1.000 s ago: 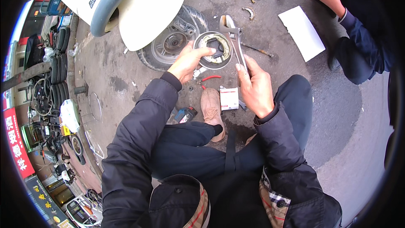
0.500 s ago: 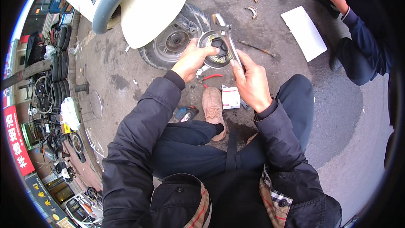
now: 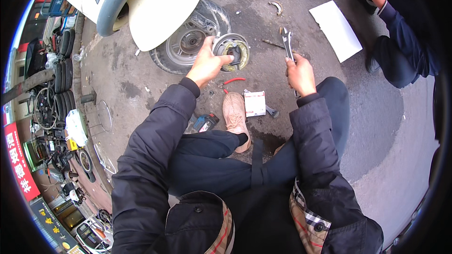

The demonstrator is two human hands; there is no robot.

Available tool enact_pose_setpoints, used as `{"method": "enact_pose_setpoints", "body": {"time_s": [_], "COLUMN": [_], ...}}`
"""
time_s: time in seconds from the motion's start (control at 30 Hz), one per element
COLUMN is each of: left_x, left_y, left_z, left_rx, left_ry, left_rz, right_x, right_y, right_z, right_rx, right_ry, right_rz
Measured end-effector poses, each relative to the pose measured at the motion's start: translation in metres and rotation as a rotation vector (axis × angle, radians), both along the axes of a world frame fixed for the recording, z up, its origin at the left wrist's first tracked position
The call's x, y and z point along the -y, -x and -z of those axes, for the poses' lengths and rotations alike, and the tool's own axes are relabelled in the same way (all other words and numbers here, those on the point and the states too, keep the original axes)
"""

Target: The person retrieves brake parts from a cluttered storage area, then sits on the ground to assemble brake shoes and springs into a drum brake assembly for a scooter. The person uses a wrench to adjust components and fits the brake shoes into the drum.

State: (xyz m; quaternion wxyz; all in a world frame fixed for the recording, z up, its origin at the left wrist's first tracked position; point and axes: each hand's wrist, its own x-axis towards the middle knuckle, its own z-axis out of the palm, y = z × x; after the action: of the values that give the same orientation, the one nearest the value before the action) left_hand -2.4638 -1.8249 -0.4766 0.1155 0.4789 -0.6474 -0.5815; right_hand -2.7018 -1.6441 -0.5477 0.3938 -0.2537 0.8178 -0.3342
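Observation:
My left hand (image 3: 205, 65) is closed round the edge of a round metal drum brake plate (image 3: 225, 41), its thumb over the middle. Curved, yellowish-edged brake shoes (image 3: 244, 54) sit on the plate's face. Behind it, a scooter wheel (image 3: 176, 47) rests on the pavement under a cream body panel (image 3: 174, 7). Off to the right, my right hand (image 3: 302, 75) grips a silver wrench (image 3: 287, 40), its jaw end pointing away from me. A gap separates the wrench from the brake plate.
Two loose curved brake shoes (image 3: 276, 8) lie at the far side. Near my shoe are red-handled pliers (image 3: 234, 80), a white-and-red box (image 3: 254, 103), another wrench (image 3: 272, 111) and a blue-and-black tool (image 3: 205, 122). A white sheet (image 3: 336, 30) lies beside a crouching person (image 3: 400, 61).
My right hand has drawn the wrench away from the brake plate, toward the right. The left hand still holds the plate, whose face is now uncovered and turned a little.

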Motion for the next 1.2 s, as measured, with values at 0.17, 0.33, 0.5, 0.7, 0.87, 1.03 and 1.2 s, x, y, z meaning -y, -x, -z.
{"method": "enact_pose_setpoints", "body": {"time_s": [0.17, 0.33, 0.5, 0.7, 0.87, 1.03, 1.2], "left_x": [0.007, 0.012, 0.017, 0.020, 0.020, 0.014, 0.011], "left_y": [-0.014, -0.022, -0.027, -0.025, -0.024, -0.019, -0.011], "left_z": [-0.001, 0.000, -0.001, 0.004, 0.008, 0.004, -0.002], "left_rx": [0.024, -0.071, -0.109, -0.152, -0.166, -0.210, -0.202], "left_ry": [0.023, -0.070, -0.165, -0.255, -0.318, -0.326, -0.266], "left_rz": [0.079, 0.076, 0.093, 0.091, 0.060, 0.036, 0.075], "right_x": [0.003, 0.046, 0.085, 0.081, 0.083, 0.085, 0.081], "right_y": [-0.011, -0.034, -0.066, -0.078, -0.083, -0.088, -0.075], "right_z": [0.033, -0.004, -0.018, -0.025, -0.031, -0.026, -0.018], "right_rx": [-0.382, 0.089, 0.503, -0.167, -0.377, -0.179, -0.244], "right_ry": [-0.097, 0.434, 0.539, 0.727, 0.640, 0.650, 0.742], "right_rz": [-0.199, -0.228, -0.292, -0.243, -0.211, -0.135, -0.190]}}
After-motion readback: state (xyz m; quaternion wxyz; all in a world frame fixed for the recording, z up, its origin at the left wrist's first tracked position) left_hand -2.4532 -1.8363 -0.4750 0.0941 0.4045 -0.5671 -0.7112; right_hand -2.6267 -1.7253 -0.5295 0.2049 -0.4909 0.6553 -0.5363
